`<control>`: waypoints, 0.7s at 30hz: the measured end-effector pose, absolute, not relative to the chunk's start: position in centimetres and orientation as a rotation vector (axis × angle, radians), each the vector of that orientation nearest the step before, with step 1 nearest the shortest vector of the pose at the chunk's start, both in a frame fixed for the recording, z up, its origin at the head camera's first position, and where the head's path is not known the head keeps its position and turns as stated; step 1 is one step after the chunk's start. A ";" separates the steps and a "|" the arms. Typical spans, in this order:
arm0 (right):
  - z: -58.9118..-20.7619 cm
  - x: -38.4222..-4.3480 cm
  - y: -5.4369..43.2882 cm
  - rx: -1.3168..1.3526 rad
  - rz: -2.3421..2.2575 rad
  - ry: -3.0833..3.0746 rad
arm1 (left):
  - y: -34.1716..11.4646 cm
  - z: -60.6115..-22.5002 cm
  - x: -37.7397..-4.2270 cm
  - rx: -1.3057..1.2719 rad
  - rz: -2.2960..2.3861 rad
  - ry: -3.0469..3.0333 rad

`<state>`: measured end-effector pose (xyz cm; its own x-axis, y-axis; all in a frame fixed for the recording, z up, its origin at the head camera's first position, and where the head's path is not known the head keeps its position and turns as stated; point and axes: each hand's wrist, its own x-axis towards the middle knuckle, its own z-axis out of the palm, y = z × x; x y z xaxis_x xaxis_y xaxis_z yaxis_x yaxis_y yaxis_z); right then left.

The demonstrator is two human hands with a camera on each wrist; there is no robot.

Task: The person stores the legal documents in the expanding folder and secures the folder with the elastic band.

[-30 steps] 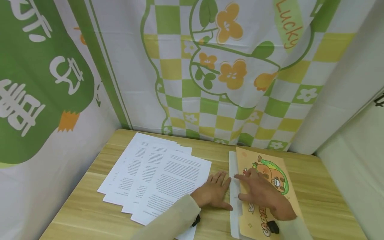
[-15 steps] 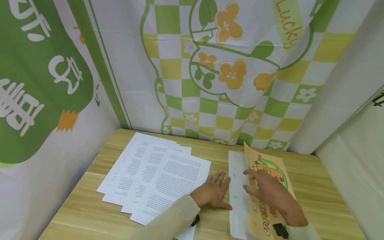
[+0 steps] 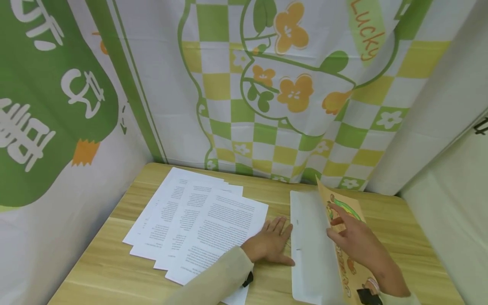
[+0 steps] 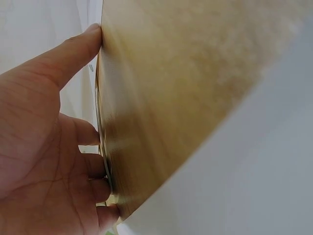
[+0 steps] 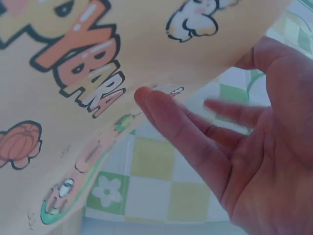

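A folder [image 3: 306, 237] with a white inside lies on the table, its tan cartoon cover [image 3: 360, 271] tilted up to the right. Printed lettering and animals show on the cover's outside in the right wrist view. My right hand [image 3: 350, 237] is at the raised free edge of the cover, with its thumb partly hidden behind the cover in the right wrist view; the other fingers are spread. My left hand [image 3: 268, 245] rests palm down with fingers spread, thumb and fingertips close along the folder's left edge. Its fingers [image 4: 93, 164] meet the wooden surface in the left wrist view.
Several overlapping printed sheets [image 3: 217, 237] lie to the left of my left hand, partly under the left sleeve [image 3: 217, 277]. A patterned curtain [image 3: 259, 140] hangs at the back edge of the wooden table [image 3: 106, 258]. White cloth hangs on both sides.
The folder's cover has swung up and to the right, baring more of the white inside. My right hand has moved right with it. My left hand has stayed in place.
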<state>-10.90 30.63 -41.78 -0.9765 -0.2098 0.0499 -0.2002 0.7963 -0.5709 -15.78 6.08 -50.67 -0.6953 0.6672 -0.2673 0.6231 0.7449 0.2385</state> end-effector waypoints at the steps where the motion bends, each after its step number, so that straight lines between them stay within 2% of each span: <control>1: -41.6 -10.7 30.7 -0.296 -0.932 2.953 | 6.1 -50.6 -15.8 0.998 0.187 2.606; 7: -40.5 -10.0 31.3 -0.119 -0.932 2.883 | 6.0 -50.6 -15.8 0.993 0.187 2.595; 21: -39.1 -9.6 31.9 -0.111 -0.846 3.093 | 6.1 -50.3 -15.6 1.064 0.093 2.653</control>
